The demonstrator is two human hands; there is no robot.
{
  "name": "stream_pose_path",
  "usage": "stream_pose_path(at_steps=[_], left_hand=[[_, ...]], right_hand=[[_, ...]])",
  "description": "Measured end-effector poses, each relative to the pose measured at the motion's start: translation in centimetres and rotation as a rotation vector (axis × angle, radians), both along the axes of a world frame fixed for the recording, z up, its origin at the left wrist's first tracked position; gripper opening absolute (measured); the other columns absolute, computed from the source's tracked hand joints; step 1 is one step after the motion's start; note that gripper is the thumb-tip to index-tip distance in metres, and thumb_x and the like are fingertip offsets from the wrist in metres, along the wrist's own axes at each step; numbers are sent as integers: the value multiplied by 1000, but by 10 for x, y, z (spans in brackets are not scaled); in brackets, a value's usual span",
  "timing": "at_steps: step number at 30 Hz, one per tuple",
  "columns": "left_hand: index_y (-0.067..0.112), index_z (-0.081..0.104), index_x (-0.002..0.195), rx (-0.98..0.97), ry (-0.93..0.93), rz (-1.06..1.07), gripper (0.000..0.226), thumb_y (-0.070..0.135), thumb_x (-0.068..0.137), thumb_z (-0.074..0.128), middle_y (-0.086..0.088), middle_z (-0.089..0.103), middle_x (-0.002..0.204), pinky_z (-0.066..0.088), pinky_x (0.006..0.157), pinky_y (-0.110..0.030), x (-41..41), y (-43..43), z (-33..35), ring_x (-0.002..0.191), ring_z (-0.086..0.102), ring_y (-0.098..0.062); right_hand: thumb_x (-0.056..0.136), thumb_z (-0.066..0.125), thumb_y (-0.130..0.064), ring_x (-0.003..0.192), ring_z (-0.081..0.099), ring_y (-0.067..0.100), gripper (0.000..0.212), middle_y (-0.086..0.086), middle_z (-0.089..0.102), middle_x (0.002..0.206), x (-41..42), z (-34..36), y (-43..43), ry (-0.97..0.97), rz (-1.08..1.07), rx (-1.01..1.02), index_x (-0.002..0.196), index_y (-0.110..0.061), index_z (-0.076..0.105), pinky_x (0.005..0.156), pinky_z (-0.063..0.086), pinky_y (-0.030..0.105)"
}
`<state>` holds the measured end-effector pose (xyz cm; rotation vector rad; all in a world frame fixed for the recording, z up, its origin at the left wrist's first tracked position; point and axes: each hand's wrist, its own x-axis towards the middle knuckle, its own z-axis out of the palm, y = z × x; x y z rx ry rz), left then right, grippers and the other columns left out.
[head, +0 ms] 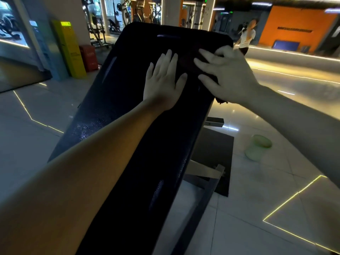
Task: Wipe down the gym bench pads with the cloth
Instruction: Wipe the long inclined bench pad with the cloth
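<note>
A person's left hand (163, 80) lies flat on the sloping black bench pad (128, 111), fingers straight and close together, holding nothing. Just to its right, the right hand (224, 76) presses a dark cloth (186, 62) onto the pad's far right part, fingers spread wide. A corner of the cloth shows below the wrist at the pad's right edge. A green object (257, 146) lies on the floor (257, 199) to the right, near a dark mat (215, 153)

The left hand (163, 80) lay flat on the upper part of the bench pad (139, 126). To its right on the pad lay the cloth (187, 61), under the right hand (226, 76). A mat (217, 153) lay below the pad's right edge, and a person (247, 36) was behind the pad.
</note>
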<state>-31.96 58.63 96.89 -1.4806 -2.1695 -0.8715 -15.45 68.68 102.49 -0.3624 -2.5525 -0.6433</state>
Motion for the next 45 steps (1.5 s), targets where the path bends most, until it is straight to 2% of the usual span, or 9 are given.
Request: stream_pose_path(at_steps=[2, 6, 14, 20, 26, 30, 36, 42, 45], left_hand=[[14, 13, 157, 9, 10, -3, 63, 44, 105, 29, -5, 7, 166, -2, 123, -38, -1, 1, -1, 153, 2, -19], [14, 15, 157, 25, 28, 18, 64, 46, 104, 30, -4, 9, 166, -2, 121, -36, -3, 4, -3, 153, 2, -18], [13, 16, 157, 28, 34, 22, 65, 46, 103, 33, -3, 8, 166, -2, 121, -36, -6, 5, -4, 153, 2, -16], [16, 11, 158, -12, 18, 13, 64, 46, 105, 28, -1, 4, 166, -4, 121, -35, -1, 0, -1, 152, -1, -16], [15, 11, 158, -11, 15, 1, 62, 43, 105, 29, -4, 5, 166, -4, 122, -37, -1, 0, -1, 153, 0, -19], [15, 9, 158, -10, 28, 13, 61, 37, 105, 28, -5, 4, 166, -4, 122, -39, -2, 0, -2, 153, 0, -20], [17, 10, 158, 9, 17, 10, 60, 33, 104, 30, -3, 5, 166, -5, 120, -36, -3, 2, -2, 153, 0, -18], [18, 11, 158, 2, 8, 10, 61, 35, 103, 28, -2, 5, 166, -5, 121, -36, -2, 0, -1, 153, 0, -18], [20, 9, 159, -17, 5, 47, 60, 38, 104, 27, -2, 3, 166, -4, 121, -38, 3, 0, -1, 153, -1, -18]], right_hand=[[97, 30, -43, 130, 42, 41, 56, 11, 44, 149, -7, 10, 7, -75, 43, 10, 140, -14, 51, 101, 32, 51], [94, 17, -45, 149, 12, 31, 66, 9, 19, 161, -25, 6, 11, -115, 88, -87, 150, -14, 34, 120, 15, 47], [104, 30, -30, 150, 7, 26, 52, 7, 11, 163, -40, 11, 14, -45, -26, -87, 154, -16, 23, 120, 5, 42], [102, 31, -24, 147, 14, 33, 53, 17, 17, 160, -77, 31, 22, 147, -251, -146, 152, -6, 23, 120, 14, 44], [104, 35, -28, 150, 3, 28, 57, 12, 5, 163, -34, -1, -11, 124, -186, -312, 154, -8, 16, 122, 8, 39], [103, 37, -25, 150, 5, 31, 56, 14, 9, 162, -4, -39, -31, 133, -125, -231, 153, -5, 21, 121, 15, 46], [104, 32, -24, 149, 9, 31, 52, 14, 12, 162, -43, -5, -1, 182, -214, -150, 153, -7, 22, 121, 8, 41], [97, 42, -19, 140, 30, 30, 50, 13, 31, 153, -90, 25, 28, 315, -319, -207, 145, -10, 35, 112, 30, 37], [99, 39, -16, 147, 17, 31, 54, 15, 20, 159, -86, 25, 18, 247, -324, -229, 150, -5, 26, 119, 20, 38]])
